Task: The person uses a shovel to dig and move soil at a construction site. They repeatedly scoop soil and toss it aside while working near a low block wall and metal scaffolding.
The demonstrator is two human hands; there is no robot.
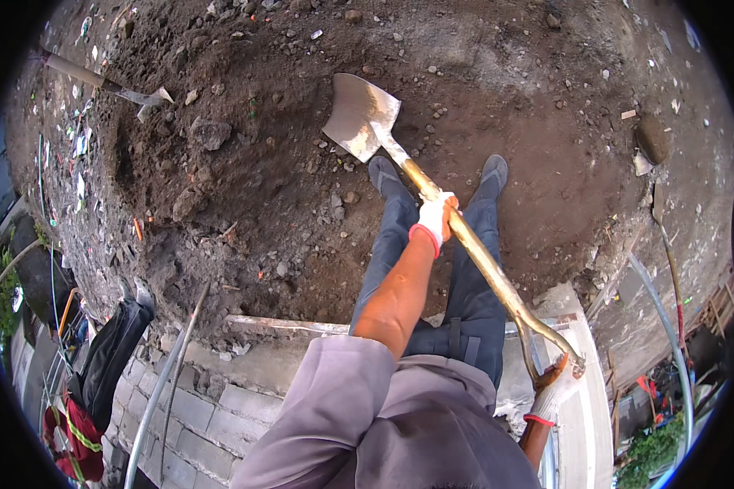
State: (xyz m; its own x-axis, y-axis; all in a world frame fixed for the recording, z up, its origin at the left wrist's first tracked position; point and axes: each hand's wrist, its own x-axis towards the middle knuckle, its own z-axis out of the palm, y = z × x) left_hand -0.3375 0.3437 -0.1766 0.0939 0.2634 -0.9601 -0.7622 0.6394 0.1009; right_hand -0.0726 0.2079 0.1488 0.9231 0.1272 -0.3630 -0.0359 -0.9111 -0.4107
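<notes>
A long-handled shovel (479,254) slants across my front, from upper left to lower right. Its wide metal blade (359,116) lies over dark soil just ahead of my feet and looks bare of dirt. Wrapped round the lower shaft is my left hand (435,220), in a white glove with a red cuff. My right hand (553,389), gloved likewise, grips the forked end of the handle at the lower right, beside my hip. Both hands are closed on the wood.
Loose soil with rocks (210,133) and litter rises at the left. Another shovel (143,96) sticks in it at the far left. A person in dark trousers (116,350) stands at the left by metal poles. Behind me runs a block pavement (200,424); a tool (669,253) stands at the right.
</notes>
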